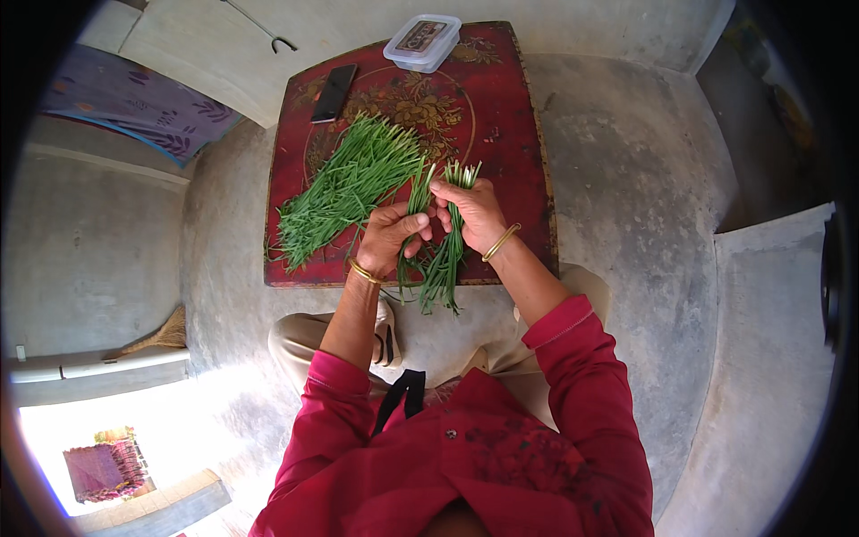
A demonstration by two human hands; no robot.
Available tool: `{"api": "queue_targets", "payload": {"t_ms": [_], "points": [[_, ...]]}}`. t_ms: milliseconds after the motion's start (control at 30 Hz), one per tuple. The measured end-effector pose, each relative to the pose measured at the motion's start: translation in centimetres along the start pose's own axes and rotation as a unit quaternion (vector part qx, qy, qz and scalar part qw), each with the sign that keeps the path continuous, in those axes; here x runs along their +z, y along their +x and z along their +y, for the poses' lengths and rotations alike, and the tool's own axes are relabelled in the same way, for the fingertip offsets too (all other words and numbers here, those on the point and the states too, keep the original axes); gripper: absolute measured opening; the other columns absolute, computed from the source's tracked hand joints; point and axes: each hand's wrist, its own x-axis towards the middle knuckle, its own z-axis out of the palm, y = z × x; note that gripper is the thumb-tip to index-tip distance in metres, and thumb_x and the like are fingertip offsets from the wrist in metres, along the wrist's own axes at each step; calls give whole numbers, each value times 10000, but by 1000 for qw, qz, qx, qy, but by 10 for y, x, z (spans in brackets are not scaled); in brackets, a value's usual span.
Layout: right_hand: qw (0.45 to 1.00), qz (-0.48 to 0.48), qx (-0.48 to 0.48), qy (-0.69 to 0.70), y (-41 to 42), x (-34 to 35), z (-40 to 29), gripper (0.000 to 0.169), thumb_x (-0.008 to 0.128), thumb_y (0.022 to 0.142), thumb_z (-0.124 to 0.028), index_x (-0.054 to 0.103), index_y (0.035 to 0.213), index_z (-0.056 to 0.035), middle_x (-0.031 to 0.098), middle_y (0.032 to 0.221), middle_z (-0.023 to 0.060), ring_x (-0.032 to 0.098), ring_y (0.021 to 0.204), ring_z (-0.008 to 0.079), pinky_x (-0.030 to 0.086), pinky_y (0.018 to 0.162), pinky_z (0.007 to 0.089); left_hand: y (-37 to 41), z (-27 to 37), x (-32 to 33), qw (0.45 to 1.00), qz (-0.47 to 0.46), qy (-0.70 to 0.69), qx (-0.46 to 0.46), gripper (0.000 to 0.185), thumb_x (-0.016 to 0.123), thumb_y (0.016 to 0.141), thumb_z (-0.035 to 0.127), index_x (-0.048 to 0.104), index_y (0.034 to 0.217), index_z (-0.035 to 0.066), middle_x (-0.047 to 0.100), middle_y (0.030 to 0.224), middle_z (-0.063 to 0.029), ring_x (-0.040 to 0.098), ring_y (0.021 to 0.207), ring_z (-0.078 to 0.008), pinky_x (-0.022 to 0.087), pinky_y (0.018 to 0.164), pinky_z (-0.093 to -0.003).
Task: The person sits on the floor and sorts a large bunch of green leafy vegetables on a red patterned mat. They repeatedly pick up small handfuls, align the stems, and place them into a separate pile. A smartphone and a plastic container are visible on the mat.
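A low red table (510, 201) with a painted gold flower pattern stands before me. My left hand (396, 231) grips a small bunch of green stalks (420, 191), their pale ends pointing away from me. Close beside it on the right, my right hand (473, 211) holds a second bunch of long green leaves (443, 275), whose white ends rise above the fist while the leafy ends hang over the table's near edge. The right fingertips reach towards the left bunch; whether they touch it I cannot tell. A large heap of the same greens (349, 188) lies left of both hands.
On the table's far side lie a dark phone (334, 94) and a lidded clear plastic box (423, 41). A metal hook (282, 45) is beyond the table. A straw broom (164, 332) rests at the left. My folded legs are near the table's front edge.
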Motion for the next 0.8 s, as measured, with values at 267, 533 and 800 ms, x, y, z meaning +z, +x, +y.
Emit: {"api": "queue_targets", "payload": {"t_ms": [267,533,800], "points": [[999,3,-22,-34,0,-1,3,168,666,790,-166,611,761,-10,564,617,34,478,411,99,339,325,230,-1,3,5,995,46,90,-13,223,546,874,151,610,985,-32,578,674,-61,428,445,-75,320,386,-185],[997,6,-21,74,0,-2,-4,192,595,832,-169,602,863,21,621,809,119,595,635,190,493,507,298,1,-2,-5,980,141,-138,21,179,506,887,144,572,905,-21,607,746,-109,538,541,-187,456,500,-302],[982,-7,54,182,2,-11,-20,201,557,839,-159,569,975,-12,492,634,6,480,504,152,393,453,295,-14,3,-40,986,132,-99,37,313,467,910,239,584,944,-50,573,649,-75,395,409,-108,296,373,-222]]}}
